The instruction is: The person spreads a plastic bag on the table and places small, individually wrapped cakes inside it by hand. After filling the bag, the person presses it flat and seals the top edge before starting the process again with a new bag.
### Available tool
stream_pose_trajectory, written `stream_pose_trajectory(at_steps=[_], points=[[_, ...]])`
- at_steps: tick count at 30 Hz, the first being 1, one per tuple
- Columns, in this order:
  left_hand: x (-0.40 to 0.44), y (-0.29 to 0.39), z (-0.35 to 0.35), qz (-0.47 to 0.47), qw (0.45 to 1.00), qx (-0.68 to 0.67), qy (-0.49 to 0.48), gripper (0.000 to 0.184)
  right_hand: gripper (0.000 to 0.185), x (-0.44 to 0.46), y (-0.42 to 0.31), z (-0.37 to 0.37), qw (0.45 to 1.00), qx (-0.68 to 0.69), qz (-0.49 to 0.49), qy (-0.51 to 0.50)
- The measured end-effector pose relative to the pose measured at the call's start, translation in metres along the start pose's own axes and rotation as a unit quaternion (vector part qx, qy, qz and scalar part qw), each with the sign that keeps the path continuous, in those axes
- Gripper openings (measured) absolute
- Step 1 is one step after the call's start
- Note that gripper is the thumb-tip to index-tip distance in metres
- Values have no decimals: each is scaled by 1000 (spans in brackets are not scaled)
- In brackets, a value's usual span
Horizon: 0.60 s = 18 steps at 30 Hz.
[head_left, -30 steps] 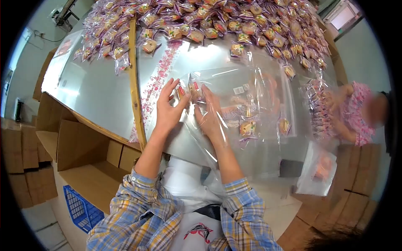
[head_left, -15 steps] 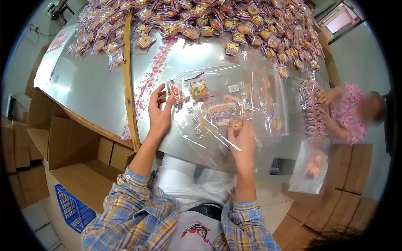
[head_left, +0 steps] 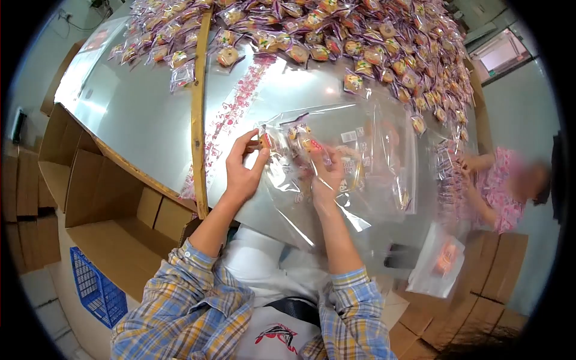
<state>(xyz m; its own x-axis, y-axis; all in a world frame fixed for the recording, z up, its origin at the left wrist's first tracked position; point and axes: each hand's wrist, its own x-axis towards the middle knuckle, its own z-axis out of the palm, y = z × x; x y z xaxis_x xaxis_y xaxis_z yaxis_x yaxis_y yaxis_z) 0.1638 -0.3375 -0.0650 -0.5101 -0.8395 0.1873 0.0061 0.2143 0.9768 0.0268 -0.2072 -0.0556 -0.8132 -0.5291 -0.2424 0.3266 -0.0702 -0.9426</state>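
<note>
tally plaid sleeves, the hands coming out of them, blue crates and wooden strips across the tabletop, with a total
Plaid sleeves: 2
Left hand and right hand: 2
Blue crate: 1
Wooden strip: 1
Total: 6

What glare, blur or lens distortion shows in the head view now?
Head view: fisheye curvature, black at the left and right edges; glare patches on the shiny tabletop; white streaks across the clear plastic bag; right hand a little soft, perhaps from motion; co-worker's head blurred.

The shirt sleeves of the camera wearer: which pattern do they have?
The sleeves are plaid, mainly blue and yellow; the head view shows this.
</note>
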Motion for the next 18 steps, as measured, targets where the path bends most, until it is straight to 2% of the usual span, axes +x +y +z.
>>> stream_pose_trajectory(at_steps=[1, 2, 4, 5, 7, 9, 10, 12, 14, 15, 18], points=[[0, 1, 0, 4, 1000, 5, 1, 50, 38, 10, 9, 4, 999, -15, 32, -16], [-1, 1, 0, 7, 1000, 11, 0, 50, 42, 12, 15, 6, 993, -114, -32, -23], [-1, -6, 0, 14, 1000, 8, 10, 50, 49, 11, 21, 16, 938, -305, -159, -37], [-2, -8, 1, 16, 1000, 4, 15, 50, 55, -12, -25, 34, 927, -351, -104, -80], [-1, -9, 0, 13, 1000, 3, 20, 50, 56, -6, -9, 32, 923, -330, -176, -89], [-2, -7, 2, 19, 999, 11, 25, 50, 55, -5, -1, 30, 930, -332, -141, -75], [-2, -6, 3, 23, 999, 15, 26, 50, 53, -4, -1, 30, 918, -354, -163, -66], [-2, -9, 3, 28, 999, 15, 29, 51, 48, 1, 1, 25, 893, -398, -206, -48], [-2, -6, 2, 35, 999, 7, 37, 54, 43, 5, 1, 22, 816, -491, -297, -67], [-3, -6, 1, 84, 994, 66, 32, 55, 42, 6, 0, 22, 770, -534, -341, -76], [-4, -3, -3, 210, 955, 209, 2, 56, 42, 6, -7, 29, 765, -560, -305, -94]])
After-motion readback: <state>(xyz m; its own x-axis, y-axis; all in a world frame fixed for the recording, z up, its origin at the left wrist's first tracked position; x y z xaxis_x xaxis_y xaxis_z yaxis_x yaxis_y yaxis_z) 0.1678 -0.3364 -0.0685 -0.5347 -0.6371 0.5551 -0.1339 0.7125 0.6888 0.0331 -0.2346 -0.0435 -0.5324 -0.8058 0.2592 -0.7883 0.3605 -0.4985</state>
